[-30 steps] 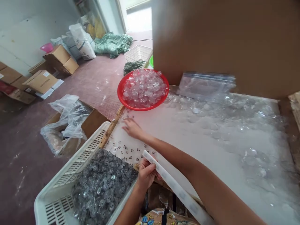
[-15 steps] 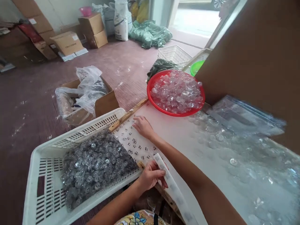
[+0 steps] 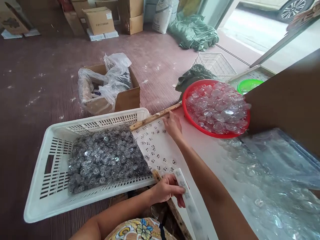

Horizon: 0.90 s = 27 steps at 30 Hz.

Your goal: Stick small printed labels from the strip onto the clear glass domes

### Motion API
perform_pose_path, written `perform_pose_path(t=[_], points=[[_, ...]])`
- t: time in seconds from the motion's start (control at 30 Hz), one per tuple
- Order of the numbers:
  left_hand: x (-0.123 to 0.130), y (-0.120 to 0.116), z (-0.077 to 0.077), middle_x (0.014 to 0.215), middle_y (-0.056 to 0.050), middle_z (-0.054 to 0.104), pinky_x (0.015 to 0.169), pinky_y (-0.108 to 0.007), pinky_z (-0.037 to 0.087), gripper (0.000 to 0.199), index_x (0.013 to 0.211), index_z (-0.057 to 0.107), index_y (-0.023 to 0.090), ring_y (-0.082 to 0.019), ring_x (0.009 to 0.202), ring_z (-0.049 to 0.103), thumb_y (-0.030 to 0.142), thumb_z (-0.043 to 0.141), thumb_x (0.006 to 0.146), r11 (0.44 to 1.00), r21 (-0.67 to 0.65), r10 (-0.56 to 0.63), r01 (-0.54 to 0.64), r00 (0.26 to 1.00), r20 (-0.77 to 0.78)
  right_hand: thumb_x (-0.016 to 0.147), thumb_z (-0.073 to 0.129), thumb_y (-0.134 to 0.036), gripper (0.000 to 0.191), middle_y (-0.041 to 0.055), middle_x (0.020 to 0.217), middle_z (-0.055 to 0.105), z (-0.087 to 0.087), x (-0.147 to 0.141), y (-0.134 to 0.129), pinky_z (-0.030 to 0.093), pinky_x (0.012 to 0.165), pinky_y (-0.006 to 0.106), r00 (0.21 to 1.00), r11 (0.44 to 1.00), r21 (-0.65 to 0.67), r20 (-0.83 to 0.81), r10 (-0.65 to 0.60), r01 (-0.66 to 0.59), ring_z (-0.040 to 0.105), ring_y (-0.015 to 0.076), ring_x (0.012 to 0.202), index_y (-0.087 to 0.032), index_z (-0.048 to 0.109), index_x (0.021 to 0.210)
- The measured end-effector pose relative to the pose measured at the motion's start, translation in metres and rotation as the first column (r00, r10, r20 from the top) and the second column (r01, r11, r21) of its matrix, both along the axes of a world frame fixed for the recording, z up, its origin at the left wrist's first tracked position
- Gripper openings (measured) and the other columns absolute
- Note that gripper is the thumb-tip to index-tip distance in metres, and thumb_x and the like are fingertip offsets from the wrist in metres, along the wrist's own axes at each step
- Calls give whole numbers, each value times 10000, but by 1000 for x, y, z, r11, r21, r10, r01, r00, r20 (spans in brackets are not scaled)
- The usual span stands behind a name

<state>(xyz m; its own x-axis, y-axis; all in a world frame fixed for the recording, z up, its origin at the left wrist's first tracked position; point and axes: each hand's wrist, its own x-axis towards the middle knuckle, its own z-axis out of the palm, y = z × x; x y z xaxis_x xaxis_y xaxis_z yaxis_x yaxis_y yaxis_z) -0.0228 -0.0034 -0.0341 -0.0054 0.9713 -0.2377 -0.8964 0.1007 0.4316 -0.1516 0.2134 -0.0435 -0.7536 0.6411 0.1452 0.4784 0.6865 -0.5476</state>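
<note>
My left hand [image 3: 167, 190] is closed round a long white strip [image 3: 190, 205] with faint dark prints, low in the middle of the view. Farther up, my right hand [image 3: 173, 125] rests on the white surface beside many small black panda-like prints [image 3: 152, 143], close to a wooden strip [image 3: 155, 116]. Its fingers are partly bent, and nothing shows in them. Left of the prints, a white slotted basket [image 3: 56, 190] holds a heap of clear round pieces with dark prints [image 3: 107, 160].
A red basin [image 3: 188, 116] heaped with clear domed pieces stands beyond my right hand. More clear pieces [image 3: 260, 186] lie on the right, near plastic sheets [image 3: 282, 153]. An open carton [image 3: 127, 100] sits on the floor; a green bowl [image 3: 250, 83] is farther back.
My right hand has moved away from me to the far wooden strip. My left hand keeps the white strip. The view has turned, showing more of the doorway.
</note>
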Motion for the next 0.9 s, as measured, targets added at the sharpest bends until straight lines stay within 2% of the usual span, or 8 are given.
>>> perform_pose_path(t=[0.07, 0.27, 0.33, 0.4, 0.5, 0.67, 0.8, 0.9], points=[[-1, 0, 3, 610, -59, 677, 381, -201, 476, 428, 824, 664, 92, -157, 440, 632, 402, 837, 586, 1000, 8, -15, 15, 1000, -4, 927, 406, -504, 592, 191, 1418, 454, -6, 11, -6, 384, 1024, 472, 999, 999, 38, -42, 33, -31, 411, 311, 1305, -154, 383, 1403], [-2, -1, 4, 623, -60, 674, 411, -225, 504, 450, 815, 666, 89, -162, 455, 639, 429, 843, 578, 999, 24, -25, 25, 1000, -1, 905, 392, -558, 653, 272, 1348, 490, -15, 31, 15, 423, 939, 582, 972, 972, 29, 23, -234, 234, 524, 387, 1177, -90, 439, 1359], [-1, -1, 3, 632, -61, 675, 417, -227, 504, 463, 824, 664, 87, -159, 457, 637, 435, 844, 576, 999, 27, -23, 23, 1000, -5, 897, 428, -528, 630, 261, 1346, 500, -10, 33, 11, 446, 921, 562, 986, 987, 2, 44, -163, 163, 564, 367, 1120, -98, 447, 1357], [-1, -2, 2, 635, -62, 674, 424, -232, 504, 466, 825, 661, 86, -156, 458, 633, 437, 841, 577, 999, 27, -28, 28, 1000, -13, 903, 444, -498, 585, 221, 1322, 538, -3, 39, -3, 478, 902, 506, 1000, 998, -56, 18, 17, -16, 611, 308, 1025, -125, 456, 1353], [-1, -2, 1, 636, -61, 672, 431, -241, 506, 466, 818, 656, 90, -155, 457, 628, 446, 837, 576, 999, 34, -39, 40, 999, -23, 924, 444, -490, 533, 159, 1282, 581, 5, 62, -28, 511, 869, 439, 965, 961, -107, -91, 247, -256, 628, 234, 917, -173, 452, 1353], [-2, -5, 3, 630, -54, 669, 443, -250, 512, 456, 822, 644, 102, -158, 463, 629, 460, 823, 603, 996, 73, -54, 57, 998, -41, 888, 493, -530, 696, 160, 1464, 408, 9, 142, -42, 377, 1055, 541, 933, 945, 17, -152, 327, -328, 396, 317, 1336, -200, 298, 1469], [-5, -7, 7, 635, -47, 670, 438, -240, 503, 452, 823, 636, 110, -155, 463, 630, 460, 822, 606, 991, 90, -90, 95, 994, -64, 879, 444, -485, 799, 150, 1588, 171, -1, 217, -55, 261, 1114, 621, 902, 902, 50, 79, 425, -429, 228, 357, 1434, -204, 100, 1543], [-6, -6, 11, 619, -40, 670, 463, -250, 514, 465, 823, 636, 114, -149, 462, 627, 482, 818, 604, 989, 93, -110, 117, 991, -78, 870, 445, -343, 795, 115, 1609, 81, -11, 245, -71, 228, 1123, 640, 874, 872, 140, 215, 436, -469, 192, 353, 1447, -250, 48, 1553]])
